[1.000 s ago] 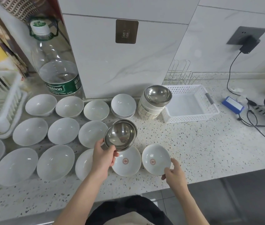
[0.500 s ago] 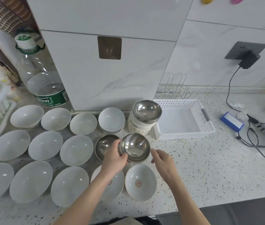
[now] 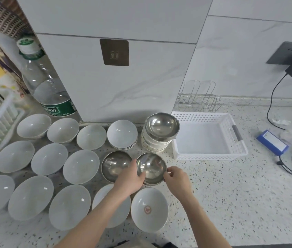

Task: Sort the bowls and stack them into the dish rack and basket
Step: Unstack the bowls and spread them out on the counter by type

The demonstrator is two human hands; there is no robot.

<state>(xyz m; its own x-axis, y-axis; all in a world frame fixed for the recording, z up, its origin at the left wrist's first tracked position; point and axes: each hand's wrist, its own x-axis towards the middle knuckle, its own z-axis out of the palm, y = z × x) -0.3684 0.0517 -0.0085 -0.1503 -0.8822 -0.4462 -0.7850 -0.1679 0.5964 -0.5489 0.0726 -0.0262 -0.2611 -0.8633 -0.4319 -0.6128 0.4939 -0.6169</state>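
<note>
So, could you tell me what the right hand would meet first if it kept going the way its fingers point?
The right hand points up-left and its fingers already pinch the rim of the steel bowl, which the left hand also holds; that bowl comes first.

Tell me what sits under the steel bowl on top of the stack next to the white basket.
The steel bowl rests on a stack of white ribbed bowls, beside the white basket. Only their outer rims and sides show; their insides are covered, so an exact count is uncertain.

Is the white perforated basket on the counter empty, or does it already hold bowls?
Empty. The white basket shows only its bare floor; the nearest bowl stack stands outside it, beside its left wall.
</note>
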